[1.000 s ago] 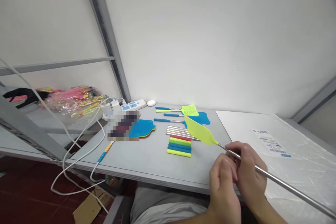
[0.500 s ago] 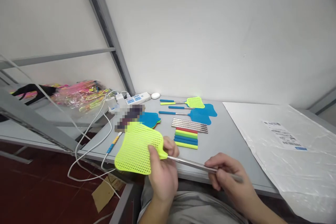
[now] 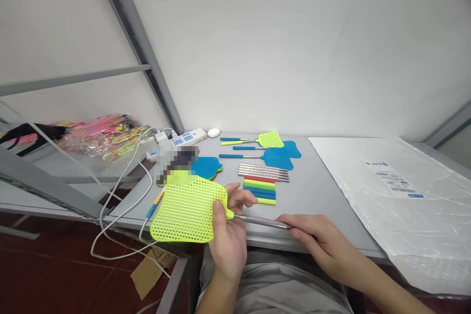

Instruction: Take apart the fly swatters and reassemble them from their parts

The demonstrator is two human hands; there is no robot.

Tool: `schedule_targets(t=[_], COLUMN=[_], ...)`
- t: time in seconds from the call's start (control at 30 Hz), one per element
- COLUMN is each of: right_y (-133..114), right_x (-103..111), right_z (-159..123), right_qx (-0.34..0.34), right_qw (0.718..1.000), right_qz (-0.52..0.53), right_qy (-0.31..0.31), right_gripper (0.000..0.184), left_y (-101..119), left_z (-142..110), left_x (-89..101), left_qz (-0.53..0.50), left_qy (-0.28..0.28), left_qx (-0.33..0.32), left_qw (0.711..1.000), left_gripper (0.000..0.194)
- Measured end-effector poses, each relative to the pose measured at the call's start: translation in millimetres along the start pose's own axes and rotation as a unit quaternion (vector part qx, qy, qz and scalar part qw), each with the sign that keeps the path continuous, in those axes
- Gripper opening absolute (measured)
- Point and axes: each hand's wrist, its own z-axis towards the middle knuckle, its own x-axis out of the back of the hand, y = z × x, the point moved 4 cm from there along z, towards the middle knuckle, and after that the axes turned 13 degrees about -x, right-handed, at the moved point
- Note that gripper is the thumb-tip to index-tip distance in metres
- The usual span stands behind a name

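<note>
A lime-green fly swatter (image 3: 187,211) with a bare metal rod (image 3: 263,221) is held level across my lap. My left hand (image 3: 231,240) grips it at the neck, thumb on the perforated head and some fingers lifted off behind. The rod's other end lies in my right hand (image 3: 320,240), pinched between thumb and fingers, which hide its tip. Just beyond my left fingers are several coloured handle sleeves (image 3: 259,184) in a row. A bundle of metal rods (image 3: 263,172) lies behind them. Blue swatter heads (image 3: 206,167) are stacked to the left.
Finished-looking swatters, blue (image 3: 278,159) and green (image 3: 270,140), lie at the back of the grey table (image 3: 305,196). A power strip (image 3: 189,138) with white cables stands back left. White plastic sheeting (image 3: 368,167) covers the right side. Bagged colourful items (image 3: 106,135) lie far left.
My right hand has slid left along the rod toward the swatter head and now covers the rod's end. The left fingers have loosened and extended. The view has shifted slightly.
</note>
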Motion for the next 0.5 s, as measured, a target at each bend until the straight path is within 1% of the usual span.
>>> schedule_targets(t=[0.07,0.13,0.2,0.27,0.33,0.4,0.47,0.5], right_y=[-0.4,-3.7,-9.5,-16.3,-22.6,-27.3,-28.8,-28.3], right_x=[2.0,0.5,-4.7,-12.6,-20.2,-23.8,-21.3,-18.2], right_z=[1.1,2.9,4.6,5.6,5.7,4.6,2.5,1.4], right_qx=[0.023,0.061,0.105,0.136,0.147,0.152,0.152,0.150], right_qw=[0.999,0.996,0.986,0.971,0.963,0.961,0.958,0.956], right_qz=[-0.024,-0.064,-0.128,-0.180,-0.191,-0.176,-0.172,-0.180], right_qy=[-0.002,0.001,0.034,0.084,0.123,0.150,0.172,0.177], right_gripper=[0.034,0.033,0.032,0.029,0.026,0.023,0.023,0.024], left_y=[1.3,4.2,5.9,2.1,-8.5,-22.6,-34.5,-38.5], left_z=[-1.5,-0.9,-1.0,-5.7,-17.3,-34.4,-51.7,-58.5], left_x=[-0.2,0.1,-1.4,-5.6,-11.5,-17.3,-19.1,-17.0], left_qz=[-0.003,0.007,0.028,0.053,0.080,0.104,0.109,0.108], left_qy=[-0.003,-0.012,-0.026,-0.039,-0.051,-0.084,-0.125,-0.133], left_qx=[0.004,-0.007,-0.018,-0.003,0.049,0.116,0.163,0.177], left_qw=[1.000,1.000,0.999,0.998,0.994,0.984,0.973,0.969], left_gripper=[0.040,0.040,0.040,0.042,0.047,0.052,0.054,0.055])
